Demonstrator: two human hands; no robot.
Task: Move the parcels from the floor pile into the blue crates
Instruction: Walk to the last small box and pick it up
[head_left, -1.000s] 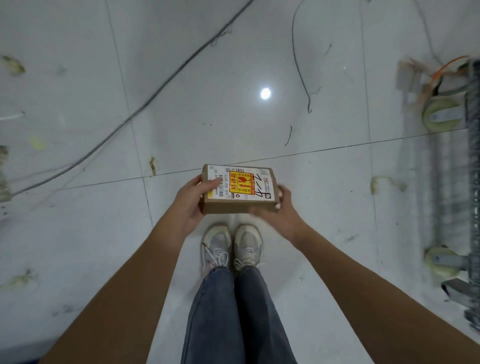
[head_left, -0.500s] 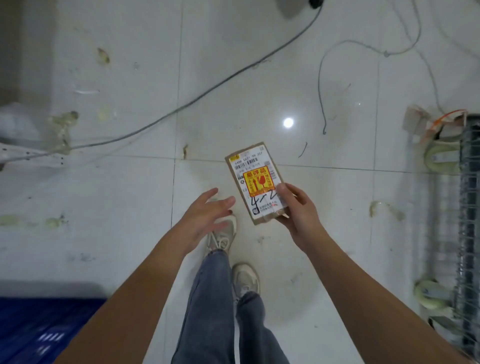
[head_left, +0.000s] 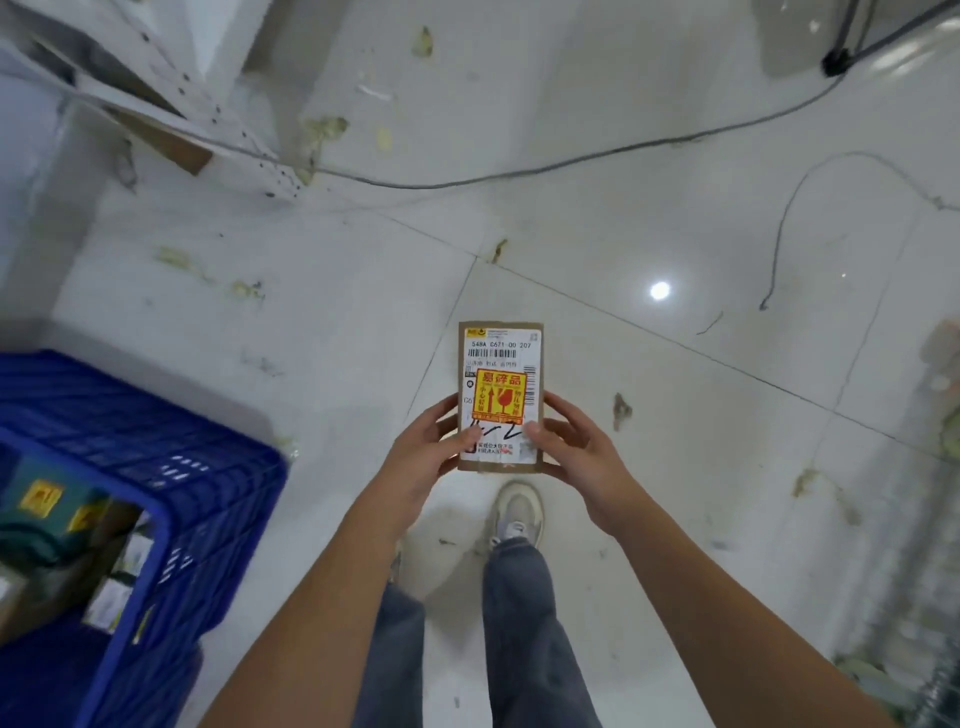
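Left hand (head_left: 421, 452) rejoined right hand (head_left: 576, 447); we gripped the fragile-stickered parcel (head_left: 500, 397) two-handed again. Blue crate (head_left: 171, 462) came into view, drop looked close.

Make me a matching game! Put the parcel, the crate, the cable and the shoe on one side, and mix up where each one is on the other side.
Things:
1. parcel
2. crate
3. cable
4. shoe

Places:
A. lying across the floor tiles at the top
B. at the left, with parcels inside
C. on the floor, just under the parcel in the picture
D. held between the left hand and right hand

Pairs: 1-D, 2-B, 3-A, 4-C
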